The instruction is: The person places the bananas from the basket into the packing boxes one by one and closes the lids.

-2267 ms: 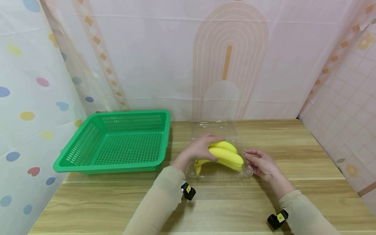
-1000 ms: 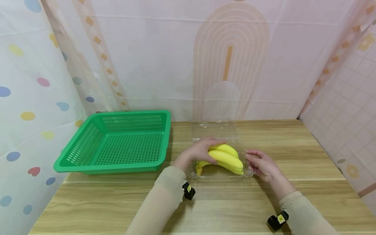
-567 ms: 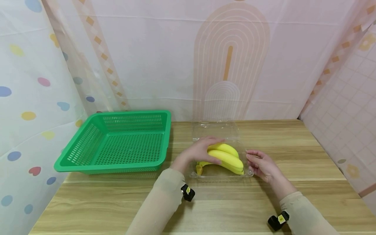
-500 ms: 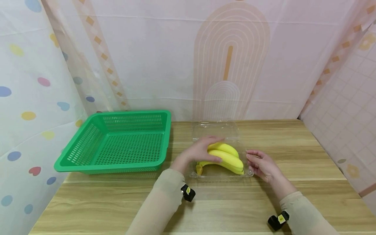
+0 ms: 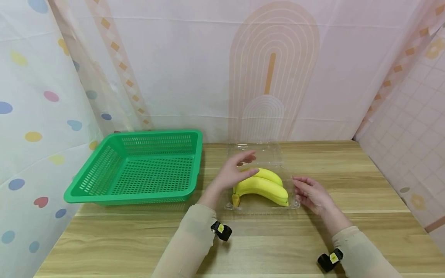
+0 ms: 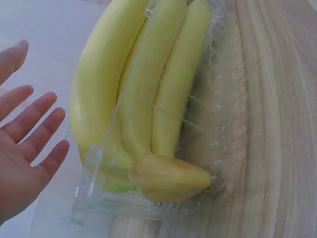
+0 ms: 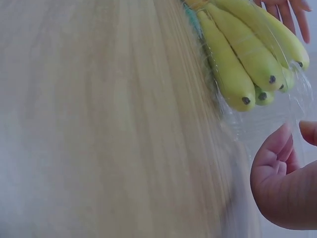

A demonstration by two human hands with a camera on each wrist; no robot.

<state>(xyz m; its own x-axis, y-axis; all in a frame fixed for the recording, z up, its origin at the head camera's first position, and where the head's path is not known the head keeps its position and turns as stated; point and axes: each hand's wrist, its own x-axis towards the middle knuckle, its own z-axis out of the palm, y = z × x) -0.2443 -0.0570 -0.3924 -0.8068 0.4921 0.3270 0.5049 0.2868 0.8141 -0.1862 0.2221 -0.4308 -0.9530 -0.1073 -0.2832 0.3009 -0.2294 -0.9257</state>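
Head view: the left hand [image 5: 232,170] had lifted off the banana bunch [image 5: 260,187], which lay in the clear clamshell [image 5: 259,209], apparently settled. Left wrist: hand empty, spread wide. Right wrist: the right hand [image 7: 287,183] pinched the clamshell's edge.

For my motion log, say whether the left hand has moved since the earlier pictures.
Yes: against the green plastic basket, the left hand shifted up and slightly left in the head view.
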